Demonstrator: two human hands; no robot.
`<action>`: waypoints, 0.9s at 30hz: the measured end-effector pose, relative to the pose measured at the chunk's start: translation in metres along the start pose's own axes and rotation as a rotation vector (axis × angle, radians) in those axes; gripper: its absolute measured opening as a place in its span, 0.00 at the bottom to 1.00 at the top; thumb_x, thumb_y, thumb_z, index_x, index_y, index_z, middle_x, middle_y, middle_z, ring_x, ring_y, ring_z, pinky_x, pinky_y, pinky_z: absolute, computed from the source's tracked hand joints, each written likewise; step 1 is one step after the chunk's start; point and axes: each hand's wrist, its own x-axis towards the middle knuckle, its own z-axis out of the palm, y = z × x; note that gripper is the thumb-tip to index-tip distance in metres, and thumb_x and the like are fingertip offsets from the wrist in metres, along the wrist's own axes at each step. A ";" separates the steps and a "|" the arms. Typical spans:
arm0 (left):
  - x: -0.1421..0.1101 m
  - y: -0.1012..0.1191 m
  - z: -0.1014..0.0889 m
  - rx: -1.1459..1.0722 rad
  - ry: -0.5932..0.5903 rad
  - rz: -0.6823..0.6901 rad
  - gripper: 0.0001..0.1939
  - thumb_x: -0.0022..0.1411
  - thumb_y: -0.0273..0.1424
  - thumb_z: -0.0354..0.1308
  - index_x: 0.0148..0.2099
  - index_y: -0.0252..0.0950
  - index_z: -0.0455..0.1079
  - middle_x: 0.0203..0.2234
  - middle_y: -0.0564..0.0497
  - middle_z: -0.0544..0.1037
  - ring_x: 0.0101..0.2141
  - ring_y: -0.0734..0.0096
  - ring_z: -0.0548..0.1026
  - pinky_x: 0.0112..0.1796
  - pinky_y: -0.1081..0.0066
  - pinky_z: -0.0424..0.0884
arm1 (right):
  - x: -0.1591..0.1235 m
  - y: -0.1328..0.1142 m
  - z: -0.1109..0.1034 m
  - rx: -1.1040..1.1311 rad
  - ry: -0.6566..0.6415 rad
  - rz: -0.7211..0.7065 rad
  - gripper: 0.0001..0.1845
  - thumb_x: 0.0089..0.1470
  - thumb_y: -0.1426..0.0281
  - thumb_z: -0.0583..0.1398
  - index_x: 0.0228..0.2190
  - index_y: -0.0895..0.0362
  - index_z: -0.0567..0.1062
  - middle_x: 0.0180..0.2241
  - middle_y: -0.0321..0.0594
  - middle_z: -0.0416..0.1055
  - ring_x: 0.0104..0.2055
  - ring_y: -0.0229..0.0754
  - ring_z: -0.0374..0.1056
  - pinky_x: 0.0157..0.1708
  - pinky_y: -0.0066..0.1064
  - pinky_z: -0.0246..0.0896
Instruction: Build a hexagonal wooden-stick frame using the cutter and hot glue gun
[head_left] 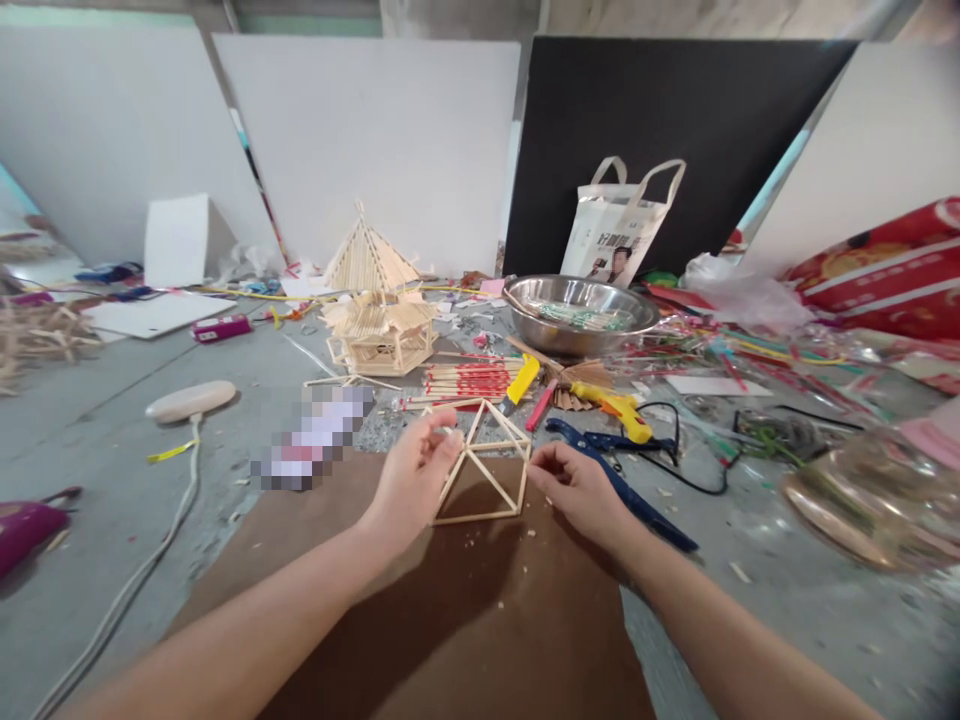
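Observation:
A small open frame of thin wooden sticks [484,518], with triangles meeting at a raised centre, is held just above a brown board [480,640]. My left hand [416,470] has its thumb and fingers closed on the frame's left side, hiding that corner. At the right corner, my right hand [581,488] pinches the frame's edge with its fingertips. Just beyond the frame lie red-tipped sticks [472,380] and a yellow utility knife [523,380]. Dark blue pliers [637,490] rest beside my right hand.
A pagoda-like stick model [379,340] stands behind. Nearby are a steel bowl [581,340], a yellow glue gun [619,405] with a black cord, and a paper bag [615,235]. A white corded device [191,400] lies left; a clear jug [870,490] stands right.

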 end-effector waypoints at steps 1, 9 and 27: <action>0.002 0.001 0.006 -0.052 -0.078 -0.095 0.16 0.55 0.36 0.49 0.44 0.32 0.62 0.35 0.47 0.70 0.33 0.71 0.68 0.37 0.68 0.65 | 0.000 0.000 0.002 0.034 0.003 0.002 0.07 0.47 0.66 0.53 0.25 0.58 0.64 0.22 0.33 0.62 0.24 0.33 0.58 0.24 0.24 0.54; 0.012 0.004 0.044 -0.385 -0.154 -0.165 0.12 0.55 0.38 0.49 0.33 0.33 0.64 0.20 0.54 0.69 0.25 0.77 0.68 0.30 0.74 0.66 | -0.004 -0.004 -0.001 -0.233 -0.119 -0.085 0.09 0.50 0.65 0.50 0.27 0.56 0.66 0.24 0.34 0.66 0.25 0.34 0.60 0.26 0.26 0.55; 0.031 -0.015 0.029 -0.614 -0.293 -0.338 0.13 0.55 0.40 0.49 0.34 0.34 0.62 0.13 0.61 0.52 0.11 0.88 0.45 0.13 0.82 0.40 | 0.005 0.015 -0.065 -1.117 -0.147 0.378 0.12 0.46 0.66 0.50 0.34 0.56 0.66 0.33 0.44 0.71 0.34 0.50 0.67 0.25 0.33 0.52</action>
